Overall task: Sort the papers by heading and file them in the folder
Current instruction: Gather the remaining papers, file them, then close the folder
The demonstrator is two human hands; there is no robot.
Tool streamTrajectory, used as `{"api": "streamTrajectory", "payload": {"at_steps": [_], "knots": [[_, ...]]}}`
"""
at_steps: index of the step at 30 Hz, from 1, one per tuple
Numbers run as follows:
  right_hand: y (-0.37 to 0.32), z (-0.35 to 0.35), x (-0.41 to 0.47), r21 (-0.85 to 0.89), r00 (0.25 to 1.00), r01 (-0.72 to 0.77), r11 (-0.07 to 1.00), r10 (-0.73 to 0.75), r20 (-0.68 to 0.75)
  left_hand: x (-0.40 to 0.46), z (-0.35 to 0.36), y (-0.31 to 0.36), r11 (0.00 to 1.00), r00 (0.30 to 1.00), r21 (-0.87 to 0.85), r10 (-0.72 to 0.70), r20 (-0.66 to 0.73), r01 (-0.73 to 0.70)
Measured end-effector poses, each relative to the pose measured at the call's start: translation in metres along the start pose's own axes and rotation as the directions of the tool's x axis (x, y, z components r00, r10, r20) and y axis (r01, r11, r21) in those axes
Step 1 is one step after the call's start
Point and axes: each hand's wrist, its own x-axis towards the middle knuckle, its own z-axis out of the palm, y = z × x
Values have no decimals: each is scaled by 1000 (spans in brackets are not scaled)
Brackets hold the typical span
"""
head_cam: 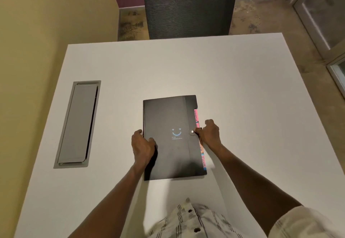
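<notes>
A black folder (168, 118) with a pale blue smiley print lies flat and closed in the middle of the white table (233, 81). Pink and blue index tabs (197, 118) stick out along its right edge. My left hand (142, 147) grips the folder's left edge, thumb on the cover. My right hand (210, 132) pinches the snap-button tab (192, 131) at the middle of the right edge. No loose papers are in view.
A grey cable hatch (78, 124) is set into the table at the left. A dark mesh chair (188, 6) stands behind the far edge. A yellow wall runs along the left, and a glass door (324, 19) is at the right.
</notes>
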Motion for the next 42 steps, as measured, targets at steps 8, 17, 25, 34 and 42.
{"api": "streamTrajectory", "payload": {"at_steps": [8, 17, 25, 34, 42], "knots": [[4, 21, -2, -54, 1000, 15, 998, -14, 3, 13, -10, -7, 972, 979, -150, -160, 128, 178], [-1, 27, -27, -57, 997, 50, 997, -53, -48, 12, -33, -30, 925, 965, -330, -111, 237, 188], [-26, 34, -62, 0, 985, 150, 989, -149, -86, 4, -75, -28, 911, 988, -403, -33, 153, 93], [-79, 75, -104, 14, 969, 239, 971, -238, -59, 29, -144, -60, 902, 997, -427, -34, 74, 62], [-137, 137, -136, 10, 953, 299, 954, -300, 36, 68, -211, -99, 918, 995, -388, -99, -19, 84]]}}
